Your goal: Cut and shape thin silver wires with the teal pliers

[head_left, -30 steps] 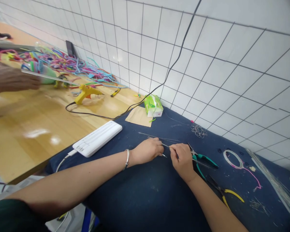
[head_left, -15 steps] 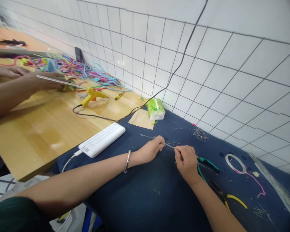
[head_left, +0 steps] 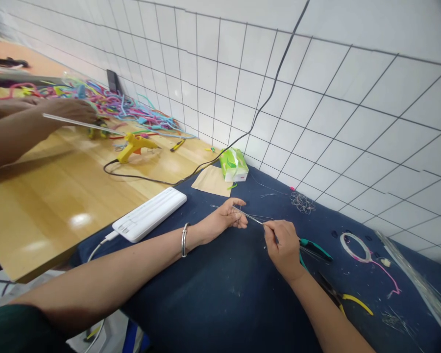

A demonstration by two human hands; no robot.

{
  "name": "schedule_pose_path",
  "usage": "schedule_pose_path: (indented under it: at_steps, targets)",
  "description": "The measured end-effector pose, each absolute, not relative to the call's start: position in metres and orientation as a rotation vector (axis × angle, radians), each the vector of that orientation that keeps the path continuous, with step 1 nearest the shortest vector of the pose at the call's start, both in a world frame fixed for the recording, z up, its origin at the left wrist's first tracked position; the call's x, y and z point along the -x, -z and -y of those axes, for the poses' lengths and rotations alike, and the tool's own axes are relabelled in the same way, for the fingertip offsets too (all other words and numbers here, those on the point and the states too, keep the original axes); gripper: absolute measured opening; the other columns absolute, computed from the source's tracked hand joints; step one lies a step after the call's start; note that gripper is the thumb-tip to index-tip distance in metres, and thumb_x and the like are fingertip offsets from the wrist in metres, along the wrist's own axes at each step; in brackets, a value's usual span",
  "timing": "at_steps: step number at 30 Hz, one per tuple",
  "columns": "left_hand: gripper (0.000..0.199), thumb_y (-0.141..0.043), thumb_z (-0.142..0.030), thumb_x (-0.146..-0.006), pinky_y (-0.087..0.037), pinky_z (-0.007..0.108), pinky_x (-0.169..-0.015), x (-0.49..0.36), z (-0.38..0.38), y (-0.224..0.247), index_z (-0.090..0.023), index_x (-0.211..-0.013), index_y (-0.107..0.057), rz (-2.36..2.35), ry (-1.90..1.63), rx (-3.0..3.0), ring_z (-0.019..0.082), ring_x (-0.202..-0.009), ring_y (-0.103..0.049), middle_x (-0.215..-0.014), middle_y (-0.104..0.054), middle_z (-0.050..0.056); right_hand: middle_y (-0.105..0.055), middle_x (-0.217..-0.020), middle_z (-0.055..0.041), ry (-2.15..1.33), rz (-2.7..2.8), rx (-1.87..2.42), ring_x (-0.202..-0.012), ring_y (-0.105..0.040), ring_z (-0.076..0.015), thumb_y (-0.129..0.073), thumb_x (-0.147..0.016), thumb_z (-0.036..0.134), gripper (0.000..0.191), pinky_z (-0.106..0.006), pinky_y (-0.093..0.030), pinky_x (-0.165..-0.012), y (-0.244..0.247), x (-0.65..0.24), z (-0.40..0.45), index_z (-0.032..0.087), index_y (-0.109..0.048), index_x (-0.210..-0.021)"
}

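My right hand [head_left: 283,247] is closed, with its thumb and fingertips pinching the end of a small bundle of thin metal wires [head_left: 253,217]. The wires run left from there across my left hand [head_left: 224,218]. That hand is turned partly palm up, its thumb and fingers apart, and the wires lie against it without a grip. Some loose wires show just behind the hands on the dark blue cloth [head_left: 220,299]. Close by my right wrist lie green-handled pliers [head_left: 318,249], partly hidden behind it.
Yellow-handled pliers [head_left: 356,301], a coil of clear line [head_left: 355,247], a long bundle of wires [head_left: 415,279] and tangled wire [head_left: 302,202] lie to the right. A white power bank [head_left: 150,213], tissue pack [head_left: 234,165] and yellow glue gun [head_left: 134,147] sit left. Another person's hands [head_left: 66,110] work there.
My left hand has opened from its pinch on the wires, its thumb and fingers spreading apart. My right hand keeps its grip. The view has shifted slightly.
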State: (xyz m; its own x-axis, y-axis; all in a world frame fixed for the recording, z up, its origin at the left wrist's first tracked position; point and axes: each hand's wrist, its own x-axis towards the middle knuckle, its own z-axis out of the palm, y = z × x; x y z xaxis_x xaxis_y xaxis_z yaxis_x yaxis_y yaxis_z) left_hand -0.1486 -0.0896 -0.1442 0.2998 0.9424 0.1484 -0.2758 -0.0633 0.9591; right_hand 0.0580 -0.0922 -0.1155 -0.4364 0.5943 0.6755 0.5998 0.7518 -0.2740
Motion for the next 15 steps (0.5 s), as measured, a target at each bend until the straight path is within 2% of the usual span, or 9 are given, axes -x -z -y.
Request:
schedule_pose_path:
  at_steps: [2,4,6,7,11,13,15]
  targets:
    - [0.030,-0.044,-0.028,-0.088,-0.043,0.028,-0.073,0.147,0.092,0.142,-0.018,-0.115,-0.037,-0.751,-1.106,-1.268,0.012,-0.074,-0.056,-0.085,-0.057,0.004,-0.061,-0.078,-0.0044,0.005,2.164,0.884,-0.077,-0.054,-0.0174,-0.046,-0.085,0.015,0.011,-0.034,-0.036,-0.075,0.117,-0.059,0.091,0.019,-0.057,-0.086]
    - [0.021,-0.043,-0.030,-0.088,-0.043,0.026,-0.071,0.146,0.096,0.140,-0.014,-0.101,-0.049,-0.777,-1.038,-1.374,0.010,-0.070,-0.053,-0.089,-0.055,0.005,-0.061,-0.079,-0.0047,0.008,2.186,0.873,-0.077,-0.054,-0.0178,-0.046,-0.085,0.015,0.011,-0.034,-0.036,-0.075,0.118,-0.059,0.091,0.018,-0.057,-0.086]
    - [0.022,-0.041,-0.031,-0.089,-0.042,0.025,-0.069,0.145,0.099,0.136,-0.013,-0.086,-0.054,-0.829,-0.994,-1.496,0.008,-0.066,-0.049,-0.092,-0.053,0.005,-0.060,-0.079,-0.0052,0.019,2.204,0.866,-0.078,-0.053,-0.0180,-0.046,-0.085,0.014,0.011,-0.034,-0.036,-0.075,0.120,-0.059,0.091,0.018,-0.056,-0.087]
    - [0.023,-0.040,-0.031,-0.089,-0.042,0.024,-0.067,0.147,0.098,0.134,-0.013,-0.085,-0.055,-0.874,-0.991,-1.548,0.008,-0.065,-0.048,-0.091,-0.053,0.005,-0.060,-0.079,-0.0053,0.027,2.213,0.865,-0.078,-0.053,-0.0180,-0.047,-0.085,0.014,0.011,-0.034,-0.036,-0.075,0.121,-0.059,0.092,0.018,-0.056,-0.087]
    - [0.029,-0.027,-0.031,-0.092,-0.043,0.023,-0.064,0.166,0.081,0.124,-0.016,-0.101,-0.049,-1.203,-1.087,-1.789,0.011,-0.069,-0.050,-0.083,-0.053,0.002,-0.060,-0.080,-0.0053,0.069,2.260,0.850,-0.078,-0.052,-0.0176,-0.047,-0.085,0.014,0.010,-0.034,-0.035,-0.075,0.124,-0.060,0.093,0.017,-0.056,-0.089]
    - [0.032,-0.021,-0.026,-0.093,-0.043,0.025,-0.071,0.181,0.063,0.120,-0.015,-0.100,-0.050,-1.483,-1.048,-2.073,0.013,-0.078,-0.051,-0.088,-0.054,0.005,-0.060,-0.080,-0.0054,0.105,2.302,0.834,-0.077,-0.051,-0.0176,-0.047,-0.085,0.015,0.011,-0.035,-0.035,-0.075,0.125,-0.060,0.093,0.017,-0.057,-0.089]
    - [0.028,-0.027,-0.019,-0.090,-0.041,0.029,-0.077,0.194,0.041,0.119,-0.013,-0.096,-0.053,-1.657,-0.871,-2.297,0.016,-0.085,-0.052,-0.091,-0.056,0.008,-0.060,-0.080,-0.0058,0.153,2.358,0.820,-0.077,-0.050,-0.0178,-0.046,-0.086,0.015,0.012,-0.035,-0.034,-0.075,0.128,-0.061,0.092,0.017,-0.057,-0.090]
